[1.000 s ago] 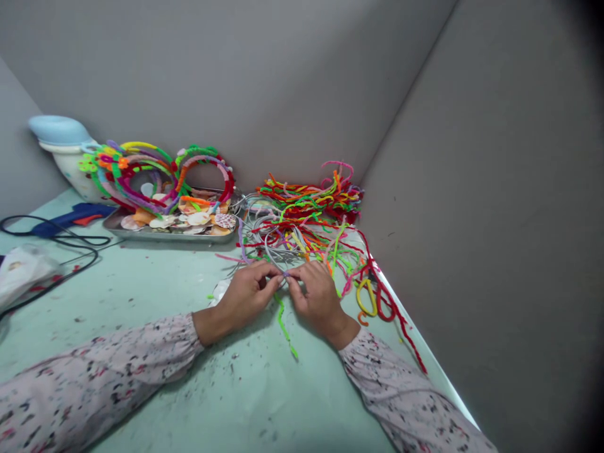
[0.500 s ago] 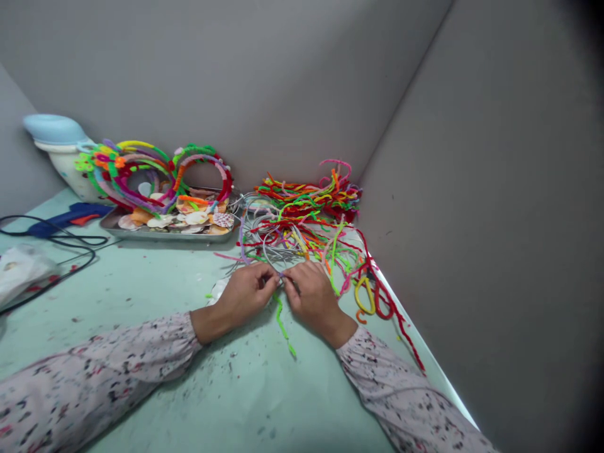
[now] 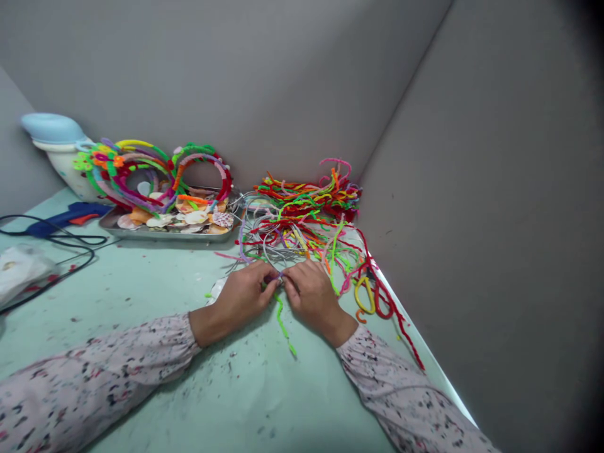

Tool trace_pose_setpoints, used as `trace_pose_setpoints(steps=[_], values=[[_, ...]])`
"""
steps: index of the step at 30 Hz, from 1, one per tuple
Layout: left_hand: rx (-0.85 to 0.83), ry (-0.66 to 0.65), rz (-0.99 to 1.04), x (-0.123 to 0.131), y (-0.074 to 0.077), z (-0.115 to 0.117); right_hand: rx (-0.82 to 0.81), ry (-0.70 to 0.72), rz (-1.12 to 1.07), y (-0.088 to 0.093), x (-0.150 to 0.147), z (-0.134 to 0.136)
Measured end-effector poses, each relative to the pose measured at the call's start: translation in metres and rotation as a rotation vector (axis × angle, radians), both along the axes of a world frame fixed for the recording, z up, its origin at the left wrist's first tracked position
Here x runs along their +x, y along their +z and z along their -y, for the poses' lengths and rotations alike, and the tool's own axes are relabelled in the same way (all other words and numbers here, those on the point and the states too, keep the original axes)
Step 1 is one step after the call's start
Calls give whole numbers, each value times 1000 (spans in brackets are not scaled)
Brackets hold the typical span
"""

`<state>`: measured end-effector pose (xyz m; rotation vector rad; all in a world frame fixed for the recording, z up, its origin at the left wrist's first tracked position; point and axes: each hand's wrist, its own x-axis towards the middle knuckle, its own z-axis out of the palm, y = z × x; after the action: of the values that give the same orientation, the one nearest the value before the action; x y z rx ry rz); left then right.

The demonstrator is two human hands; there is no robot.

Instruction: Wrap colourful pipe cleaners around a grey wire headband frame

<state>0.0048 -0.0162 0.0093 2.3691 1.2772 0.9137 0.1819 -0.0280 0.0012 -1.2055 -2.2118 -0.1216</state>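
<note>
My left hand [image 3: 248, 290] and my right hand [image 3: 313, 294] meet over the table, fingertips almost touching. Both are closed in a pinch on a purple pipe cleaner [image 3: 280, 275], of which a short bit shows between them. A grey wire loop stands just behind the fingertips; whether it joins the purple piece I cannot tell. Below the hands a bright green pipe cleaner [image 3: 284, 324] runs toward me, its upper end hidden near my left fingers. Another purple strand [image 3: 242, 239] curves up behind my left hand.
Behind my hands lies a tangled pile of coloured pipe cleaners [image 3: 311, 201]. Scissors [image 3: 364, 296] with yellow and red handles lie right. A metal tray [image 3: 189, 237] holds shells and wrapped hoops [image 3: 202, 154]. Farther left are a blue glue gun [image 3: 56, 221], its black cord and a tilted white tub [image 3: 73, 167].
My left thumb and fingers have shifted slightly on the purple pipe cleaner. My right hand stays almost where it was, and the green pipe cleaner has hardly moved.
</note>
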Motion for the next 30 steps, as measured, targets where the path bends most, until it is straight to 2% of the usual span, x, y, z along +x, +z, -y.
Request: trace_pose_setpoints(steps=[13, 22, 30], values=[[296, -36, -97, -6, -4, -4, 21, -13, -10, 0, 0, 1], [369, -21, -102, -6, -7, -4, -1, -13, 16, 2, 0, 2], [333, -13, -170, -7, -4, -3, -22, 8, 4, 2, 0, 3]])
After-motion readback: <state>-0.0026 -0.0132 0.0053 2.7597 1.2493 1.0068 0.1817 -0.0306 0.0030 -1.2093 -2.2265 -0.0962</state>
